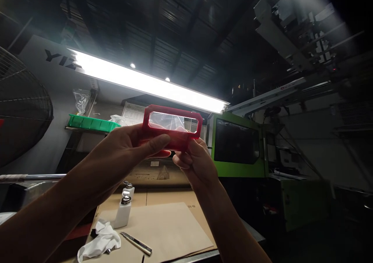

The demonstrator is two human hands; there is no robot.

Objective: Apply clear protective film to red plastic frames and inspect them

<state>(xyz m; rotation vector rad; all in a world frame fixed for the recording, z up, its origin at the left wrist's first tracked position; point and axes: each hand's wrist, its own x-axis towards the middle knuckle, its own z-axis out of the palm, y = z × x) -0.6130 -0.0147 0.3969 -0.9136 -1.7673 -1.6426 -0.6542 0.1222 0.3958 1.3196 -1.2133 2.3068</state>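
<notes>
The frame (pixel 179 141) is red (the tray (pixel 90 123) green), the cardboard (pixel 169 224) tan

Clock hours are counted from the red frame (pixel 179 141). Its sides are taken up by the left grip (pixel 129 142) at eight o'clock and the right grip (pixel 201 160) at five. Straight down, at six, open room is left over the flat brown sheet (pixel 169 228) on the worktop (pixel 171 196). At seven, the way is blocked by two white bottles (pixel 122 215) and a crumpled cloth (pixel 101 237). Higher up, a long lamp (pixel 151 82) is hung from ten to two.
</notes>
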